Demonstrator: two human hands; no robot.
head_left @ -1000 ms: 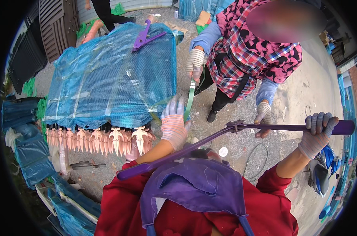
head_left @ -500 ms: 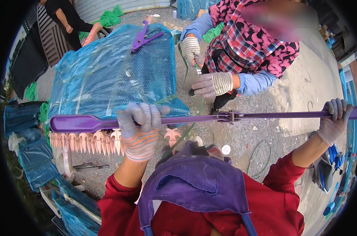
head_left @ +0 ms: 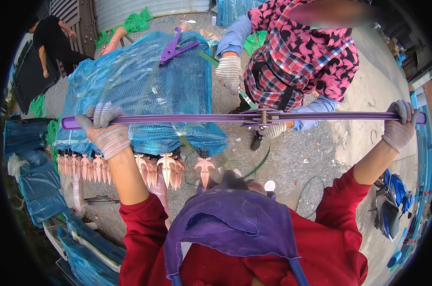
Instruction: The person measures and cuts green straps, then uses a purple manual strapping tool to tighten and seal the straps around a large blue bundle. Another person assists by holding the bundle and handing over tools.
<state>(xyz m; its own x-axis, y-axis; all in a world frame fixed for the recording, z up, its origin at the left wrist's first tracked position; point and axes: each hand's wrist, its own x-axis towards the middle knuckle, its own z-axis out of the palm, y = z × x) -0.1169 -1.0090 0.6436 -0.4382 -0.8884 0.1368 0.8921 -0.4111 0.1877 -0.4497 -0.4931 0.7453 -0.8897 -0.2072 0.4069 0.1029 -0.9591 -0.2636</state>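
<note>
Both gloved hands hold a long-handled purple strap sealer out level in front of me, its handles spread almost in one straight line. My left hand closes round one handle near its end, over a blue woven-plastic-wrapped bundle. The other handle's end sits in my right hand, also closed. The metal jaw at mid-length is beside a co-worker's gloved hand, which it partly covers. A green strap hangs below it. The co-worker's other hand is by the strap higher up.
Pink spear-shaped finials stick out from the bundle's near end. A second purple tool lies on top. The co-worker in a checked apron stands opposite. Another person in black is far left; a blue scooter is at right.
My left hand has moved left and farther away along the handle, and the sealer has swung level and shifted away from me. The co-worker's near hand is now mostly behind it.
</note>
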